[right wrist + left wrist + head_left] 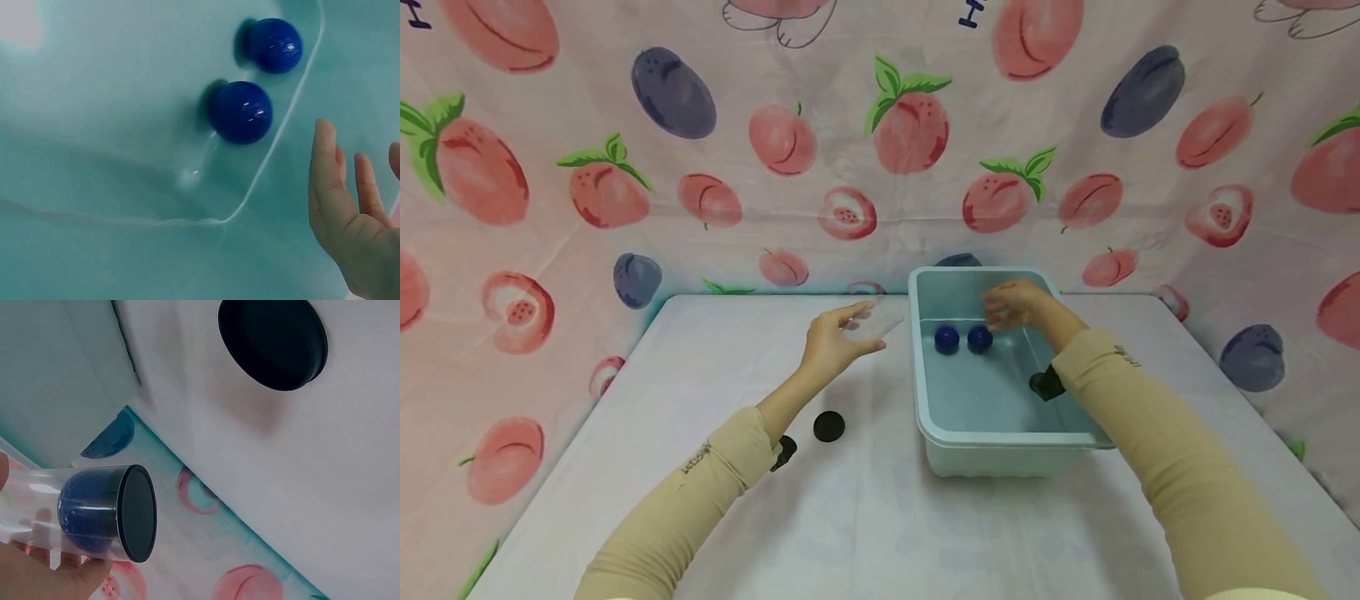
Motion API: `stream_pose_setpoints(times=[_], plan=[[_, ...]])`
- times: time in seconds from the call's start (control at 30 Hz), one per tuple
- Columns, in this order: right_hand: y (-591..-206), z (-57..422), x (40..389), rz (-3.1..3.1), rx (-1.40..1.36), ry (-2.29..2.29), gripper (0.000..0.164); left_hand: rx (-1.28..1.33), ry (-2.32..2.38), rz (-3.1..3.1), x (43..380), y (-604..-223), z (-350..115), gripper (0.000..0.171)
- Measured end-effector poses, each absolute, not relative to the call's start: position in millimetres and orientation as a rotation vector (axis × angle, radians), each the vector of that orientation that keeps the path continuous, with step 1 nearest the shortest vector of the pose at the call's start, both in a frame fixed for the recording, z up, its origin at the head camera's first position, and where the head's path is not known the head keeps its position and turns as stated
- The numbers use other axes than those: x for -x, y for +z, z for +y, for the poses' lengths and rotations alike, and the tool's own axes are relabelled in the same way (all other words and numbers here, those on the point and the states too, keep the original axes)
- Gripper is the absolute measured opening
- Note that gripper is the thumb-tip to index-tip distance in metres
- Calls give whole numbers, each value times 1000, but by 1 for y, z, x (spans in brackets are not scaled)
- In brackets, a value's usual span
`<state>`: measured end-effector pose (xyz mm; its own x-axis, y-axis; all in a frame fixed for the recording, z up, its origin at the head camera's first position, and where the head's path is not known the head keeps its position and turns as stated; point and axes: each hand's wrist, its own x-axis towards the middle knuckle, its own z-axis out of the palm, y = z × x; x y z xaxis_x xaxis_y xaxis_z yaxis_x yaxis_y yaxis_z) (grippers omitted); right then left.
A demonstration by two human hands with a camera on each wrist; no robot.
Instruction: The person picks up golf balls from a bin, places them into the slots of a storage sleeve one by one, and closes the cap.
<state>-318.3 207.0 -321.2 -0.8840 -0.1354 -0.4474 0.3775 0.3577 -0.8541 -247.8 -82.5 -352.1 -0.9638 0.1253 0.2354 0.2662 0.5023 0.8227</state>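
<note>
My left hand grips a clear plastic tube, held tilted above the table, left of the blue basin. In the left wrist view, a blue ball lies inside the tube, against the black cap at its end. Over the far part of the basin, my right hand is empty, with loosely bent fingers. Two glossy blue balls rest side by side on the basin floor, close to those fingertips. The right wrist view shows both balls apart from the hand.
A loose round black lid lies on the white table, below the left forearm. Fruit-printed cloth hangs behind and along the sides of the table. The basin's walls stand high around the balls.
</note>
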Motion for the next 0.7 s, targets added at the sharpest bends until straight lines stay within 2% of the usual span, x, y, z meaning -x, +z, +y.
stream_pose_setpoints(times=[0.13,0.33,0.7], plan=[[-326,206,322,2179,-254,-1500,52,335,-1459,-2601,247,-354,-86,62],[-332,204,327,2158,-305,-1460,65,314,-1471,-2594,246,-354,-90,63],[-349,203,329,2243,-364,-1312,60,326,-1443,-2626,248,-356,-91,64]])
